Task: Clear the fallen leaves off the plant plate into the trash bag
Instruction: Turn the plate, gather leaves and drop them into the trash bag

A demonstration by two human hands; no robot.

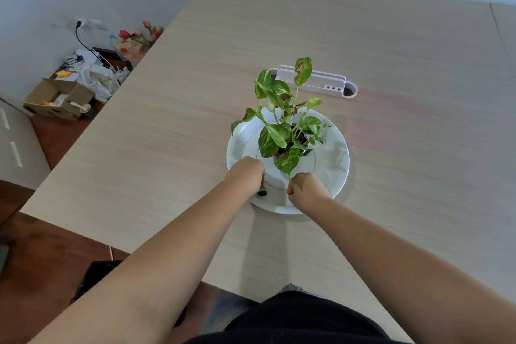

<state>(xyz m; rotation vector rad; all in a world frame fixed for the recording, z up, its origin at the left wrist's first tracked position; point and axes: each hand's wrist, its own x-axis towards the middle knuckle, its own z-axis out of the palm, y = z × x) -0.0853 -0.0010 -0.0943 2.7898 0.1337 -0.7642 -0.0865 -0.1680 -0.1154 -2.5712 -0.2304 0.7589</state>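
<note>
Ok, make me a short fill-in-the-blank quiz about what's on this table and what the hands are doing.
1. The potted plant stands on a round ____ plate.
2. Both hands, left hand and right hand, work at the plate's ____ edge.
3. Behind the plant lies a pink and white ____.
4. A small dark ____ shows under the left hand.

Missing words: white; near; organizer; leaf

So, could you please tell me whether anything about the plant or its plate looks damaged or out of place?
Yes: several leaves on the plant have brown patches, most clearly the tall top leaf. A small dark leaf scrap lies on the white plate beside the left hand.
</note>
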